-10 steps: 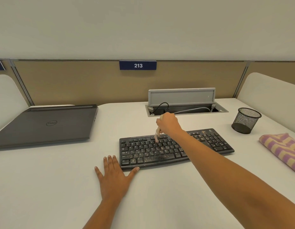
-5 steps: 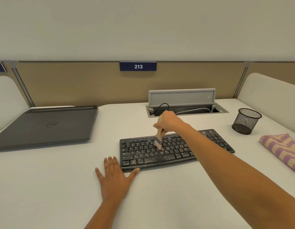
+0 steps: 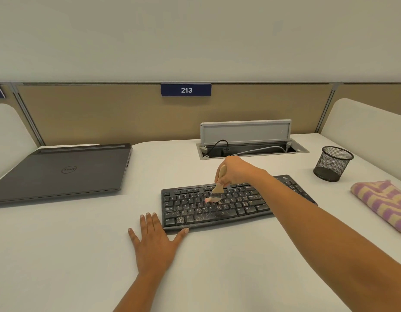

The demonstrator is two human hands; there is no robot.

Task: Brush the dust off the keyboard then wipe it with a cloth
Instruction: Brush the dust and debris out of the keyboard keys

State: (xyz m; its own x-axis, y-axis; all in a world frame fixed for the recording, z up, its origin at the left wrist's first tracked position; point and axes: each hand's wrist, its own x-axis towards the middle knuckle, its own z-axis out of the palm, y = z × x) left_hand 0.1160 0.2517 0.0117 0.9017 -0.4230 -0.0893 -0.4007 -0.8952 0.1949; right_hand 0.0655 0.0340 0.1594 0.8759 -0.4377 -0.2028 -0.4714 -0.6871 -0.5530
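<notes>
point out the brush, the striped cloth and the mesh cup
brush (image 3: 217, 192): head view, on the wooden handle just above the bristles
striped cloth (image 3: 381, 200): head view, middle of its folded top
mesh cup (image 3: 333, 164): head view, on its front wall

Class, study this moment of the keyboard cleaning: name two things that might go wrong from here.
1. The brush may sweep dust off the keyboard onto the desk, where specks already lie by the left hand.
2. The striped cloth lies far right; the right hand may drag its forearm across the dusty keys.
</notes>
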